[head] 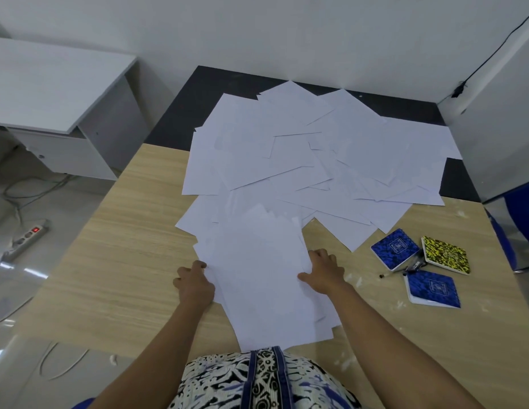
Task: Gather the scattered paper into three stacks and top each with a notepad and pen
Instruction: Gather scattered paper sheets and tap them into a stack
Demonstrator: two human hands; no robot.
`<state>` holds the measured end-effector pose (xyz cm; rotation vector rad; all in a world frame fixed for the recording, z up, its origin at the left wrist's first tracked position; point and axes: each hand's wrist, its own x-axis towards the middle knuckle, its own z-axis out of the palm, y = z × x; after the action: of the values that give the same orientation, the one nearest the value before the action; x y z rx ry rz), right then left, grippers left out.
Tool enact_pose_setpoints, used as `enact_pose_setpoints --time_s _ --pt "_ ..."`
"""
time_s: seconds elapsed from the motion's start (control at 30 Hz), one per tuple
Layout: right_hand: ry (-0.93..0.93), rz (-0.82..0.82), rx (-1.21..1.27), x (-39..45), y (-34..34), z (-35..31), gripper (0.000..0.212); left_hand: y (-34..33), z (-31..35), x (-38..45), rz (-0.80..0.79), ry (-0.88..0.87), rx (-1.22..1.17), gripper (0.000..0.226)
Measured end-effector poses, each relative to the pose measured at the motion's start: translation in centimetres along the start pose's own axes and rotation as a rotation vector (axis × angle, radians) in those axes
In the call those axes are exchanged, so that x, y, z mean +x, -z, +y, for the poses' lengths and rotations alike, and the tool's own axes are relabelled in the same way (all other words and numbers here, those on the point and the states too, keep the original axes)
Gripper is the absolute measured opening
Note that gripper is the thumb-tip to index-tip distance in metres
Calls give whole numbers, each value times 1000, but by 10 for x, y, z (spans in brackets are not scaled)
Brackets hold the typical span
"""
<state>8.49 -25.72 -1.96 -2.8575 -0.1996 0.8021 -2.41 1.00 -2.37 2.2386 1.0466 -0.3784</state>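
A loose bundle of white sheets [263, 278] lies in front of me on the wooden table [124, 261]. My left hand [195, 283] grips its left edge, and my right hand [323, 271] grips its right edge. Beyond the bundle, many white sheets [316, 154] lie scattered and overlapping across the far half of the table. To the right lie two blue notepads [394, 248] [432, 288] and a yellow notepad [445, 254]. Dark pens [412, 267] lie between the notepads, partly hidden by them.
The table's far part has a dark surface [180, 113] against the white wall. A white desk [50, 93] stands to the left. A power strip [27, 236] and cables lie on the floor at left. A blue chair [511, 231] is at the right edge.
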Motion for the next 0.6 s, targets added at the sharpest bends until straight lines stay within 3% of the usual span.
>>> enact_pose_setpoints --time_s 0.13,0.27,0.33,0.4,0.6 --pt "5 -26 220 -2 -4 4 76 -1 2 -2 18 -1 -15 47" --pt "50 80 372 -6 -13 1 60 0 1 -1 3 -18 -16 47" --pt "53 157 571 -9 -14 -1 36 0 -1 0 1 -92 19 47" --pt "21 200 803 -14 -7 -6 25 0 0 0 4 -154 -16 48" --pt "-71 269 1389 -21 4 -9 29 0 20 -6 113 -126 -299 77"
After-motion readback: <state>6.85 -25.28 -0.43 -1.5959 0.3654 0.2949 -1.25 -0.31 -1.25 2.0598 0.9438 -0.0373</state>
